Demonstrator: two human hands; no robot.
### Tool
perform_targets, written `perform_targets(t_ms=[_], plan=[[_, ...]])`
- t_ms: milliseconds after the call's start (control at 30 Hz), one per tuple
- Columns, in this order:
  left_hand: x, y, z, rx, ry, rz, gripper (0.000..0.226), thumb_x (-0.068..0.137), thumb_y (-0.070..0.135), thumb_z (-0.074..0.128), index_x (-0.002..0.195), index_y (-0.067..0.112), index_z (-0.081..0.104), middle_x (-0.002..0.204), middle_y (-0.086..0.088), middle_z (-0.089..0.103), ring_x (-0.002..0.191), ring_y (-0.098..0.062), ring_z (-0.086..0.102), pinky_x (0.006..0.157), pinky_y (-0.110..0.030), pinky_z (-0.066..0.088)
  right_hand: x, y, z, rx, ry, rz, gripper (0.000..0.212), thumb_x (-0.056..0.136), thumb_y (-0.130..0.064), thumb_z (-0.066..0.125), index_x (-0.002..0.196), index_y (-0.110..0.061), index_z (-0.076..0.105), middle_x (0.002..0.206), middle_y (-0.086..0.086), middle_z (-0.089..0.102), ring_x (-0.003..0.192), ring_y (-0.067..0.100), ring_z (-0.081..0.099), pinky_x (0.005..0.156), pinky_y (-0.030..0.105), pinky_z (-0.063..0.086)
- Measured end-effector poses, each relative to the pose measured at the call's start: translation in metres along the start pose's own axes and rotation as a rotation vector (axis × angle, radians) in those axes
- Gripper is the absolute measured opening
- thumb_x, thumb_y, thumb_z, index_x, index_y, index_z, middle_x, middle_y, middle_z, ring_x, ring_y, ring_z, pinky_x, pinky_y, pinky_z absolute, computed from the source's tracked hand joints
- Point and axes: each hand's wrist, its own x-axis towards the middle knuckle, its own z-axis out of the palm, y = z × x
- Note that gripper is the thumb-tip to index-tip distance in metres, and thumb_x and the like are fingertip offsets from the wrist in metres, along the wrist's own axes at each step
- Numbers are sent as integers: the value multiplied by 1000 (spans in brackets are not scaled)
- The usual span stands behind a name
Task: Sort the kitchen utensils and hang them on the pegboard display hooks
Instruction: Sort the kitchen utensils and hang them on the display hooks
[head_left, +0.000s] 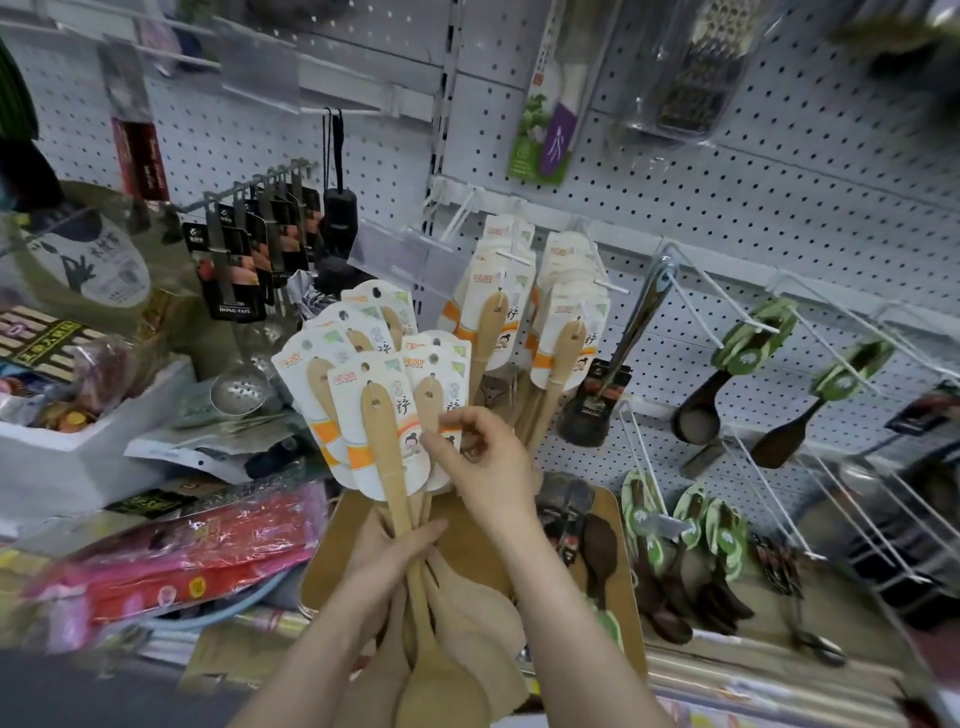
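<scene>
Before the pegboard (779, 182), left hand (387, 558) grips bundled wooden spatulas (384, 431) while right hand (485, 462) pinches one card (444, 374).

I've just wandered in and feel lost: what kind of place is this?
Probably a shop's kitchenware aisle: a white pegboard wall with wire hooks, identical carded wooden spatulas hanging on them, and a bunch of the same gripped in the left hand, the right hand pinching one card.
</scene>
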Motion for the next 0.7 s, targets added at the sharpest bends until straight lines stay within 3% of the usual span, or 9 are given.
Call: perform_targets(t_ms=[100, 200, 267, 367, 433, 533, 633, 700], plan=[[-1, 2, 4, 13, 3, 42, 69, 54, 32, 85, 115, 10, 62, 101, -12, 73, 94, -28, 70, 85, -50, 56, -3, -6, 6, -192, 26, -54, 49, 69, -47, 82, 109, -28, 63, 121, -9, 44, 116, 7, 44, 96, 25, 41], [-2, 5, 12, 81, 18, 107, 59, 60, 17, 85, 114, 13, 61, 92, 5, 75, 89, -9, 71, 68, -22, 56, -6, -13, 14, -355, 40, -120, 73, 60, -55, 83, 120, -27, 52, 132, -1, 33, 124, 17, 35, 101, 27, 37], [-4, 10, 17, 93, -5, 154, 62, 60, 14, 86, 115, 22, 58, 91, 21, 73, 89, 5, 67, 67, -10, 50, -4, -17, 15, -374, 20, -105, 80, 62, -45, 85, 127, -24, 45, 134, 2, 30, 124, 22, 37, 104, 28, 34], [-8, 16, 23, 118, -37, 163, 63, 50, 25, 82, 107, 33, 54, 88, 33, 68, 87, 14, 63, 69, -8, 48, -1, -20, 9, -348, 39, -64, 77, 67, -31, 81, 131, -19, 41, 128, -2, 29, 116, 23, 47, 92, 24, 37], [-10, 17, 25, 73, -56, 122, 56, 53, 25, 82, 103, 31, 60, 89, 19, 73, 89, 1, 68, 75, -21, 53, 0, -22, 2, -332, 44, -20, 76, 69, -30, 79, 133, -19, 40, 124, -6, 28, 112, 19, 48, 85, 22, 36], [-11, 13, 24, 13, -71, 79, 68, 52, 38, 82, 114, 21, 60, 100, -2, 74, 98, -21, 69, 86, -40, 55, 2, -19, -5, -248, 36, 42, 75, 69, -29, 78, 134, -21, 41, 128, -7, 34, 105, 7, 45, 89, 22, 39], [-13, 11, 24, -58, -73, 46, 59, 70, 42, 72, 117, 11, 55, 99, -15, 70, 92, -30, 66, 82, -42, 53, 3, -12, -9, -139, 61, 94, 64, 68, -30, 79, 121, -24, 46, 115, -7, 56, 102, 9, 57, 87, 29, 49], [-15, 8, 27, -118, -82, 0, 58, 81, 48, 68, 117, 6, 53, 92, -19, 64, 84, -29, 60, 74, -39, 50, 3, -10, -13, -107, 45, 139, 57, 70, -27, 79, 113, -25, 43, 100, -11, 59, 93, 10, 59, 77, 29, 49]])
